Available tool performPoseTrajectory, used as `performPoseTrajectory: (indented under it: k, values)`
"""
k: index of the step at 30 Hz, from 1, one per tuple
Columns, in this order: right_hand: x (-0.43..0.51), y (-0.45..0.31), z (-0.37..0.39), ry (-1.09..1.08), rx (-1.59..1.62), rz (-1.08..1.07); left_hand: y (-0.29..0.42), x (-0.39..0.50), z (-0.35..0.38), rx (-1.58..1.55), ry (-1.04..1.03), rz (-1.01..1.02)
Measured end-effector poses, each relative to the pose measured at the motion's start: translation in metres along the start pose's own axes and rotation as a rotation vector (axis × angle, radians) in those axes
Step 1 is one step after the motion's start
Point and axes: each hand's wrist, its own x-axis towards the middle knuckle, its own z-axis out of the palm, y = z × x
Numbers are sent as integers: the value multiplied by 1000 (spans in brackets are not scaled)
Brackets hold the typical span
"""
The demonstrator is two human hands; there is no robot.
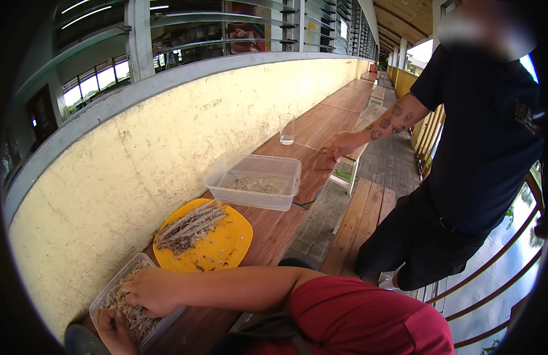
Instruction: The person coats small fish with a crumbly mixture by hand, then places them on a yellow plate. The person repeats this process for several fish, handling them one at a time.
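Note:
At the lower left, a clear plastic tub holds a heap of shredded, fibrous tan flakes. Over the heap is my right hand, its fingertips down in the flakes. Nearer to me, my left hand has its curled fingers at the tub's near side, touching the flakes. Whether either hand grips any of them is hidden. Just beyond the tub lies a yellow plate with what look like stripped fish skeletons and scattered brown scraps.
A translucent plastic box with cloudy liquid and bits stands past the plate. Behind it is a drinking glass. A person in dark clothes stands at right, one hand over the narrow counter. A pale wall borders it.

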Motion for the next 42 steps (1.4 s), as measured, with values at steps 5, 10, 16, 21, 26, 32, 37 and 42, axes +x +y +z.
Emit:
performPoseTrajectory:
  k: [5, 10, 16, 21, 26, 32, 37, 42]
  values:
    - [0, -1, -2, 12, -1, -11, -2, -1, -1, 53, -14, 33]
    - [-1, 0, -1, 24, 2, -9, -3, 0, -2, 44, -37, 67]
    - [0, 1, 1, 36, -6, -23, -9, 0, 0, -7, -38, 39]
    - [-2, 1, 2, 59, -9, -36, -17, 0, 0, -50, -47, -101]
    - [-1, 0, 0, 37, -13, -19, -31, 2, 4, -114, 12, -97]
    - [-1, -2, -1, 39, -12, -14, -33, 2, 5, -148, 4, -143]
    - [0, 0, -1, 37, 4, -10, -30, 3, 1, -116, -29, -148]
    - [0, 0, 3, 57, -16, -20, -22, 5, 3, -91, -1, -107]
